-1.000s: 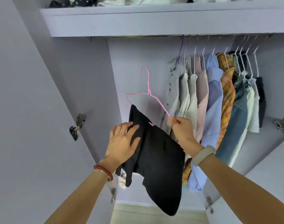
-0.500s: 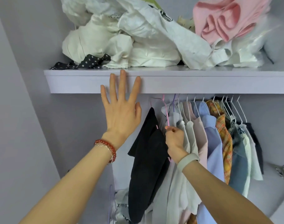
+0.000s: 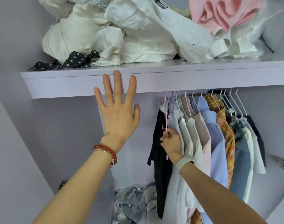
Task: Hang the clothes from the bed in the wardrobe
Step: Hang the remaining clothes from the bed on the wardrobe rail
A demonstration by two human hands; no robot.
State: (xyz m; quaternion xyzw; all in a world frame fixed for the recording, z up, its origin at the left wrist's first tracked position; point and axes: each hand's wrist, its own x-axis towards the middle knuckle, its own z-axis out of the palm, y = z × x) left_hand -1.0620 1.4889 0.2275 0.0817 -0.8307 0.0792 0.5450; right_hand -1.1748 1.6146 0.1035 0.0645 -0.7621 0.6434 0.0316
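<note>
Since a moment ago, the thin pink wire hanger (image 3: 166,113) has risen to the rail. The right hand (image 3: 171,145) pinches it; its long axis runs toward twelve o'clock, with the black folded garment (image 3: 160,152) hanging at nine. The left hand (image 3: 117,110) lies flat against the lilac shelf edge (image 3: 202,81).

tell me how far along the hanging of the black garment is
Mostly done: the black garment hangs on the pink hanger, left of the row of hung shirts. In hand: the right hand grips the hanger; the left hand is spread against the shelf edge. Left: letting go. The hook is hidden behind the shelf edge, the bed is out of view.
</note>
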